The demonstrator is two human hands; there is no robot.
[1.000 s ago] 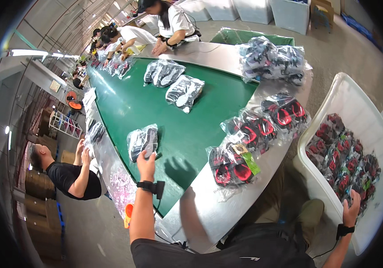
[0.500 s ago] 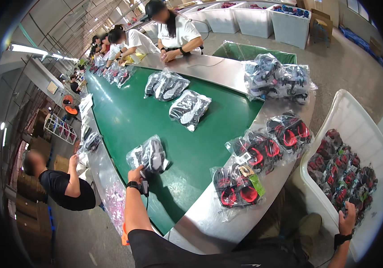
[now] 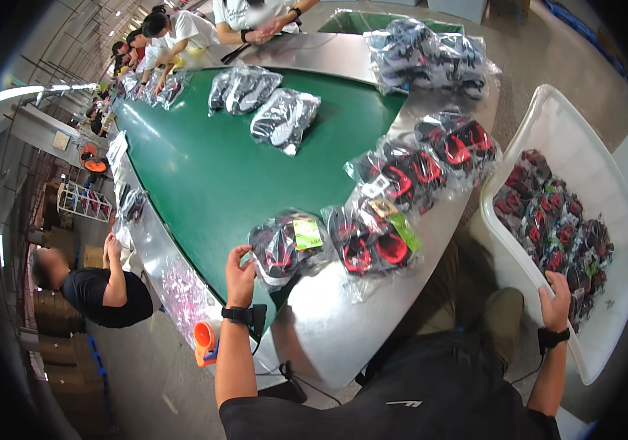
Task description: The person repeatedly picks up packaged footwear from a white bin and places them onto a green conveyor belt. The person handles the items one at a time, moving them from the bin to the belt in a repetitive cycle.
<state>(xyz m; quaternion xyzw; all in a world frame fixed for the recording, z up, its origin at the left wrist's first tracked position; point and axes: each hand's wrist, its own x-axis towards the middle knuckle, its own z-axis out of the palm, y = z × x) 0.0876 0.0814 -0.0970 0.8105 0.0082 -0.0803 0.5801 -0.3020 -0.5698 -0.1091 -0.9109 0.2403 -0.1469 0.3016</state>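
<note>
- The bagged pair of black-and-red shoes sits at the near tip of the green belt, half over onto the steel table edge.
- Our left hand is at about 7 o'clock from that bag, fingers curled round its lower-left corner, so it's pinching plastic, not the shoes.
- To do this well, we'd say grab more than a corner; the film looks slippery and the bag could swing.
- At 3 o'clock lies another bagged pair, touching ours, so pull clear of it.
- Our right hand is closed over the rim of the white bin, holding nothing else.
</note>
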